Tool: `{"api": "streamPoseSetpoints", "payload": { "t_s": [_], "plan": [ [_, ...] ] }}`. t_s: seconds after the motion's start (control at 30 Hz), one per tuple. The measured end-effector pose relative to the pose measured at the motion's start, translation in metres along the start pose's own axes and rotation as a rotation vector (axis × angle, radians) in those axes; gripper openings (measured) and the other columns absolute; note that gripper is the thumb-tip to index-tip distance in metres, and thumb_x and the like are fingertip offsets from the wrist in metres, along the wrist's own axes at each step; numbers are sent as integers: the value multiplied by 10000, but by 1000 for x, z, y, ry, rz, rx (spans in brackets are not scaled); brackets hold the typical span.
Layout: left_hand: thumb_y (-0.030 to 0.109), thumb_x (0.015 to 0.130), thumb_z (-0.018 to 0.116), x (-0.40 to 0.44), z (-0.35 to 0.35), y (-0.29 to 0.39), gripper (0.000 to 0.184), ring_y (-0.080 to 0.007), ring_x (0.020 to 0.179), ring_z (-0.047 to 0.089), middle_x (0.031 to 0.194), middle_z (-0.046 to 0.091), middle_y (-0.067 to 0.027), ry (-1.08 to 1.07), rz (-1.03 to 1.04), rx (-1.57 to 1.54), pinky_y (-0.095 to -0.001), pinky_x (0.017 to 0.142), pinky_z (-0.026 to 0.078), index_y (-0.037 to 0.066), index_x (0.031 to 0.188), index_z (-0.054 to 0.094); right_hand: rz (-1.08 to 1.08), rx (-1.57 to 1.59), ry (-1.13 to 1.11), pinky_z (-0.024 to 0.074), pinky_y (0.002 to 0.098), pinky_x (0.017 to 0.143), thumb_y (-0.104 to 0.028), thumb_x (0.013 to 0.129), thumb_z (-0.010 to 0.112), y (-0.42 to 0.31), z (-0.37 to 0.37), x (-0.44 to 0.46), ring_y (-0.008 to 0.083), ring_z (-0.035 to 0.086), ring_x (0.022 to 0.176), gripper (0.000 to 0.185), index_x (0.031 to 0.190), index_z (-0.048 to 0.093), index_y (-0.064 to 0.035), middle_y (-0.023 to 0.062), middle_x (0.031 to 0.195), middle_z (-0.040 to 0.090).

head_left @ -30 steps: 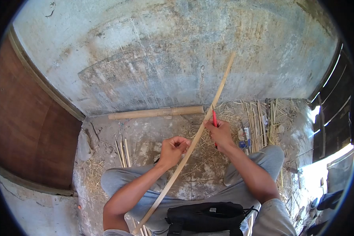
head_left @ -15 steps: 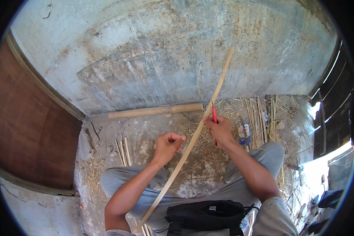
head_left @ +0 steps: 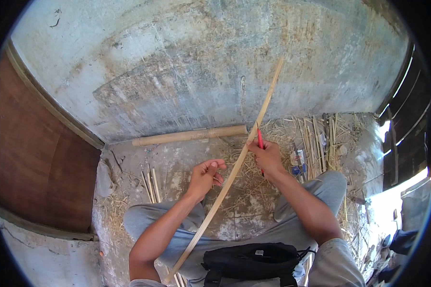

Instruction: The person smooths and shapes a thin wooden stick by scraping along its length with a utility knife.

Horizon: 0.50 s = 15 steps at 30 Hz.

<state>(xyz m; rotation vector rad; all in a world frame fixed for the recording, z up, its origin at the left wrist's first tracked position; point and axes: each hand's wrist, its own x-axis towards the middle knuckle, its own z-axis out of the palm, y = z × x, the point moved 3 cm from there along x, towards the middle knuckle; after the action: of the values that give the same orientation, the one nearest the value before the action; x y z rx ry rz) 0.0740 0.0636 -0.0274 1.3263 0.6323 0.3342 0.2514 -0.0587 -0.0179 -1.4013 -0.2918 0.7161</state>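
A long, flat bamboo strip (head_left: 223,190) runs diagonally from my lap up in front of the wall. My right hand (head_left: 267,158) grips it above its middle, thumb pressed on the strip. The same hand also holds a slim red tool (head_left: 260,139); its exact kind is unclear. Just left of the strip, my left hand (head_left: 207,179) hovers with loosely curled fingers apart, and I see nothing in it. Wood shavings (head_left: 246,179) lie on the floor beneath both hands.
A thick bamboo pole (head_left: 189,135) lies along the wall's foot. Thin sticks (head_left: 316,143) are heaped at right, and several more (head_left: 152,184) stand by my left knee. A black bag (head_left: 249,263) rests at my waist. A brown panel (head_left: 43,153) is at left.
My left hand's thumb and fingers have loosened from a pinch and come apart. My right hand, the bamboo strip and the red tool stay nearly in place.
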Motion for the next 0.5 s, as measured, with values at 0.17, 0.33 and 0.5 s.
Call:
{"api": "streamPoseSetpoints", "payload": {
  "t_s": [0.17, 0.33, 0.5],
  "plan": [
    [220, 993, 564, 4, -7, -8, 263, -114, 681, 618, 971, 654, -68, 89, 22, 110, -243, 588, 523, -24, 1068, 627, 14, 1, -36, 250, 245, 475, -149, 893, 699, 0, -2, 0, 27, 353, 533, 147, 850, 699, -9, -69, 629, 499],
    [258, 972, 604, 5, -11, -13, 284, -101, 697, 608, 940, 651, -39, 148, 33, 183, -242, 577, 502, -9, 1059, 648, -14, -4, -20, 231, 239, 430, -154, 891, 702, 8, -1, 6, 22, 348, 481, 148, 860, 687, -11, -65, 610, 495],
    [314, 971, 594, 1, -1, -6, 324, -97, 697, 601, 931, 654, -41, 100, -3, 133, -243, 599, 495, 10, 1064, 659, -20, -1, -17, 218, 235, 388, -160, 886, 709, 6, 0, 5, 19, 346, 430, 152, 874, 679, -11, -56, 595, 500]
  ]
}}
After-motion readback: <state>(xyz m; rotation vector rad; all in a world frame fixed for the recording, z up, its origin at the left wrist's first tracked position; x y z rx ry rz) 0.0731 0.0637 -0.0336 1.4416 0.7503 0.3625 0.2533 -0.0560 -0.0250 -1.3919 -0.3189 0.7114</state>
